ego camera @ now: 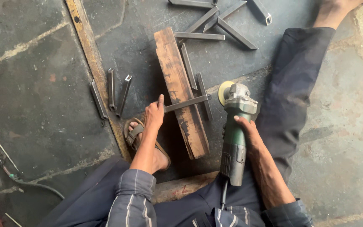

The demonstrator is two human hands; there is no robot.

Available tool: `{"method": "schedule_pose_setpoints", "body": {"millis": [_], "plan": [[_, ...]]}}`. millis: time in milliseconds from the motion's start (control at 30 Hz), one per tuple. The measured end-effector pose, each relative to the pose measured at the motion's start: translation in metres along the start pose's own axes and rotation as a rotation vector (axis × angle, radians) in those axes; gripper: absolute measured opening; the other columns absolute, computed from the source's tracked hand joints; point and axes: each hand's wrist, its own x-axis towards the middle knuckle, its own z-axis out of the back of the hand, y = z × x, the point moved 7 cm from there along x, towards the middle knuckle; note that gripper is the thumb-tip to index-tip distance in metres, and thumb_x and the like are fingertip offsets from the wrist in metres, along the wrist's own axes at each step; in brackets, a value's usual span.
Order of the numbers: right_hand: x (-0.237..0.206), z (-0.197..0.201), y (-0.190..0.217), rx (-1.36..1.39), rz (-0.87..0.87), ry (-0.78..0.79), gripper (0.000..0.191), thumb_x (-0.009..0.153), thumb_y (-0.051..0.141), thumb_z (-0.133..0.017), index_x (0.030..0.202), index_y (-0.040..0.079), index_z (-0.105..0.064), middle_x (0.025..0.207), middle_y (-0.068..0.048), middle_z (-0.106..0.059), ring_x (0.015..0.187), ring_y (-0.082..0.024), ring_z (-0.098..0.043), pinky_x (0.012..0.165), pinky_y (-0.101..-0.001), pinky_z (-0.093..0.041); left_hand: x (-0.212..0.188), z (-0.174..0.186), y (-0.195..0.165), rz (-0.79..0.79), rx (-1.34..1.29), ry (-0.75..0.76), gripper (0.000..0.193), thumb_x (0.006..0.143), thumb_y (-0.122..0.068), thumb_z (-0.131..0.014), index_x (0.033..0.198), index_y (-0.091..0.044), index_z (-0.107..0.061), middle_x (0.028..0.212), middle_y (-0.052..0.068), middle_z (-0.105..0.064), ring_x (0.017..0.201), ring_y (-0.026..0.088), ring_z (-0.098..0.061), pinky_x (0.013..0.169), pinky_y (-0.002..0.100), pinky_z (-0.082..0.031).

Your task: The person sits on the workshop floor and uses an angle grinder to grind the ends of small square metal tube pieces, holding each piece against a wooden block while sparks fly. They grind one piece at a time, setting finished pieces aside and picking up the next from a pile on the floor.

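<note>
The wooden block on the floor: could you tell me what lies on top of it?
A short steel bar lies across the wooden block, held at its end by the left hand. Whatever is under the block is hidden.

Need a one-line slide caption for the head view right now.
Left hand steadies a metal bar across a wooden block while the right hand grips a green angle grinder.

The left hand pinches the near end of a short steel bar lying crosswise on a worn wooden block. The right hand grips a green angle grinder, its disc just right of the bar's far end. Cut steel pieces lie left on the concrete floor, more far beyond the block
</note>
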Motion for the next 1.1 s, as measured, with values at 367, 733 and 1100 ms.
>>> {"method": "schedule_pose_setpoints", "body": {"millis": [367, 733, 1100], "plan": [[0.003, -0.016, -0.001, -0.094, -0.04, 0.04, 0.048, 0.083, 0.036, -0.071, 0.105, -0.006, -0.064, 0.083, -0.018, -0.071, 0.069, -0.027, -0.071, 0.062, -0.04, -0.061, -0.002, -0.023, -0.107, -0.27, 0.146, -0.385, 0.066, 0.104, -0.042, -0.051, 0.156, -0.005, -0.037, 0.161, 0.017, -0.038, 0.15, 0.04, -0.032, 0.115, 0.062, -0.029], [0.002, -0.02, 0.004, -0.153, -0.052, -0.012, 0.046, 0.084, 0.034, -0.07, 0.106, -0.006, -0.063, 0.084, -0.018, -0.071, 0.071, -0.026, -0.071, 0.064, -0.0395, -0.06, -0.002, -0.038, -0.107, -0.271, 0.301, -0.317, 0.068, 0.104, -0.03, -0.049, 0.164, -0.009, -0.024, 0.17, 0.022, -0.016, 0.155, 0.046, -0.022, 0.117, 0.065, -0.028], [-0.006, -0.019, 0.01, -0.159, -0.036, -0.004, 0.048, 0.085, 0.032, -0.071, 0.11, -0.008, -0.062, 0.087, -0.018, -0.07, 0.072, -0.027, -0.071, 0.066, -0.0404, -0.061, -0.001, -0.046, -0.102, -0.267, 0.336, -0.32, 0.069, 0.105, -0.031, -0.048, 0.165, -0.01, -0.022, 0.171, 0.021, -0.012, 0.155, 0.047, -0.025, 0.117, 0.065, -0.033]]}}
